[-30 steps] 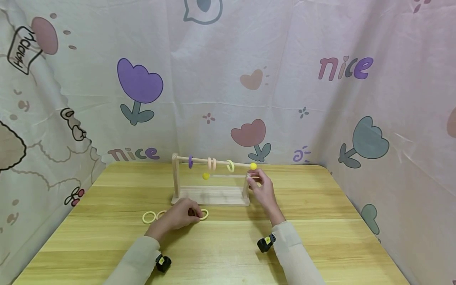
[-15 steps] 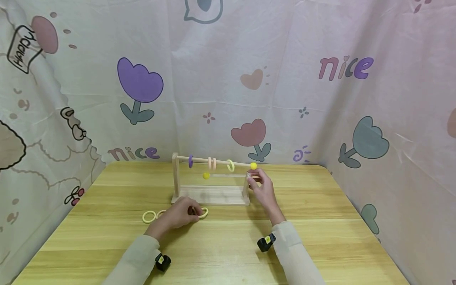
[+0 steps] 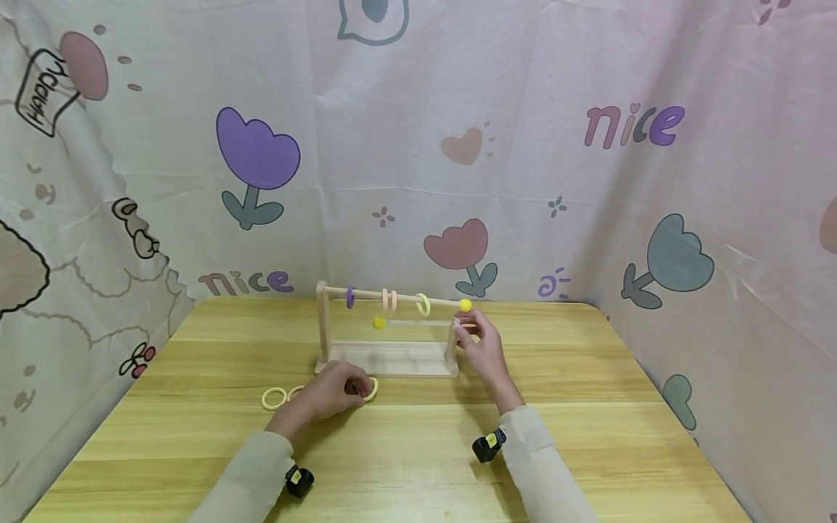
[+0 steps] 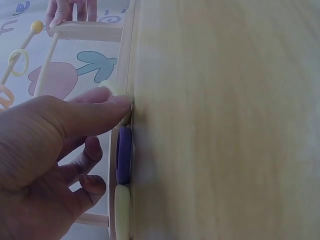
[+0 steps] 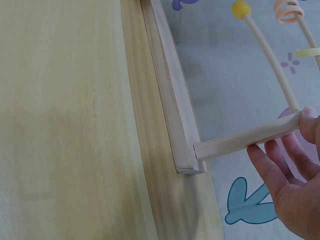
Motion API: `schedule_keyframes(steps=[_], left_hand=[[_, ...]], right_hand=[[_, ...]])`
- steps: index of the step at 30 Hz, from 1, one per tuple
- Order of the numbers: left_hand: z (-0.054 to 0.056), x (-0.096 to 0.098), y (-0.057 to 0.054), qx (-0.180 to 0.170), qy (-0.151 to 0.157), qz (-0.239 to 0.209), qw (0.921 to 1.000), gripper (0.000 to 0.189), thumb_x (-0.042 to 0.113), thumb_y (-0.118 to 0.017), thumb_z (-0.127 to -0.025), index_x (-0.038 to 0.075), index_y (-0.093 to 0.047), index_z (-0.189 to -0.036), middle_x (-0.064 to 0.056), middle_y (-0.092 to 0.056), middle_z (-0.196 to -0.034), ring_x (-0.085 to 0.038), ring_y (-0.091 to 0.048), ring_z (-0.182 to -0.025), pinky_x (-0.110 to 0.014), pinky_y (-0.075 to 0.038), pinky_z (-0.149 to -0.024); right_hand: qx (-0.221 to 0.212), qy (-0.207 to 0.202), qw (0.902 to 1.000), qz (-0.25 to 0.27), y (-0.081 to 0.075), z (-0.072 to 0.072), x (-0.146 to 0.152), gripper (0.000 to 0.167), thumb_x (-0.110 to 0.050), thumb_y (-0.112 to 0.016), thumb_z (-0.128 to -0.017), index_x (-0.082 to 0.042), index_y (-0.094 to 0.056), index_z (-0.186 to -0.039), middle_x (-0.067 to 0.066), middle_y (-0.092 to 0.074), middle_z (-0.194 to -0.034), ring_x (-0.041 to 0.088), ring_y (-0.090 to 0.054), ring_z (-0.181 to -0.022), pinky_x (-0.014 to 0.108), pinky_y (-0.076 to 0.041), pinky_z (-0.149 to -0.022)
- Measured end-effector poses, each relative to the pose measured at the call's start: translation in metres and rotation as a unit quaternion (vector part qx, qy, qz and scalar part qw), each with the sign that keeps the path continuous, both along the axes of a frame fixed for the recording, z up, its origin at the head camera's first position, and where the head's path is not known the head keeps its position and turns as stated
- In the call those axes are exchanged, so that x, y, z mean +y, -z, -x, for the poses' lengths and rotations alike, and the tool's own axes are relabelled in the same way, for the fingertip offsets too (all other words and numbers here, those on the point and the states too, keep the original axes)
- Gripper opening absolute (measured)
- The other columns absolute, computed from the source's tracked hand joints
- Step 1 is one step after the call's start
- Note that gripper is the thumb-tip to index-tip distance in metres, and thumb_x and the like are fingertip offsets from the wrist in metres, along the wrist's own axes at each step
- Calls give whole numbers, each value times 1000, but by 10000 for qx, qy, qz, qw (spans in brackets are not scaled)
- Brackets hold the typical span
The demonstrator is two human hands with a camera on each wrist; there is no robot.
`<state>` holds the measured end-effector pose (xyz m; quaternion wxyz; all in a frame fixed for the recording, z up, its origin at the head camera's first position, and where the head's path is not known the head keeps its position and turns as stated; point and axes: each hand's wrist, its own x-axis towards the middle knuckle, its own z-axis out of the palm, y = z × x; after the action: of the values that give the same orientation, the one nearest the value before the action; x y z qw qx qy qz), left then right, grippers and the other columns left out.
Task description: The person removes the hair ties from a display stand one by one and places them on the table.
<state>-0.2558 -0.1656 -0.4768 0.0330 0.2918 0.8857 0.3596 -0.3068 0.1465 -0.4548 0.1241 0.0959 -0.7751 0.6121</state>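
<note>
My left hand (image 3: pixel 333 392) pinches a pale yellow ring (image 3: pixel 373 389) between thumb and forefinger, close over the table in front of the wooden rack; its other fingers curl loosely. In the left wrist view a purple ring (image 4: pixel 123 155) and another pale yellow ring (image 4: pixel 122 212) lie flat below this hand. My right hand (image 3: pixel 482 345) holds the top of the rack's right post (image 5: pixel 250 136), thumb on one side and fingers on the other. From that post a thin rod runs left to a yellow ball (image 3: pixel 378 323).
The upper rod (image 3: pixel 369 294) carries a purple ring (image 3: pixel 349 297), two peach rings (image 3: pixel 389 301) and a yellow ring (image 3: pixel 423 304), with a yellow ball (image 3: pixel 465 305) at its end. Left of my left hand lies a yellow ring (image 3: pixel 273 399), beside a partly covered ring (image 3: pixel 294 393). A printed curtain hangs behind.
The yellow ring in my left hand has tilted up and shifted slightly left between the fingers. My right hand and the rack have stayed still.
</note>
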Motion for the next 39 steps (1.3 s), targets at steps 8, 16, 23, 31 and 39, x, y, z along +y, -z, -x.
schedule_keyframes(steps=[8, 16, 23, 31, 39], left_hand=[[0, 1, 0, -30, -16, -103, 9999, 20, -7, -80, -81, 9, -67, -85, 1, -69, -81, -1, -58, -75, -21, -53, -68], [0, 2, -1, -35, -46, -133, 9999, 25, -7, -80, -82, 8, -61, -89, 2, -70, -79, 0, -57, -72, -20, -50, -67], [1, 2, -2, 43, -8, -15, 10000, 33, -8, -81, -81, 5, -55, -96, -5, -77, -82, -4, -66, -77, -23, -52, -70], [0, 3, -4, -3, 65, -77, 9999, 28, -9, -81, -80, 6, -59, -90, -2, -74, -81, -4, -63, -76, -24, -53, -69], [-3, 2, -8, 7, 10, -17, 10000, 23, -7, -81, -80, 8, -64, -85, 0, -71, -82, -3, -60, -75, -20, -50, -67]], right_hand=[[-165, -80, 9998, 30, -5, -4, 0, 27, -5, -62, -102, 1, -61, -128, 24, -62, -125, 37, -62, -111, 58, -59, -93], [-241, -185, 9995, -31, -18, -11, -2, 26, -1, -61, -101, 6, -60, -127, 27, -62, -123, 40, -63, -110, 62, -57, -93], [-65, -50, 10000, 33, 0, 0, 1, 26, -6, -64, -101, 0, -63, -126, 23, -63, -124, 37, -63, -109, 56, -60, -90], [63, -15, 10000, 15, 0, 1, 0, 21, -4, -66, -100, -3, -66, -121, 19, -66, -117, 32, -65, -102, 47, -64, -83], [56, 13, 10000, -22, 1, 1, 0, 21, -3, -65, -100, -3, -65, -121, 19, -66, -116, 31, -65, -102, 46, -64, -82]])
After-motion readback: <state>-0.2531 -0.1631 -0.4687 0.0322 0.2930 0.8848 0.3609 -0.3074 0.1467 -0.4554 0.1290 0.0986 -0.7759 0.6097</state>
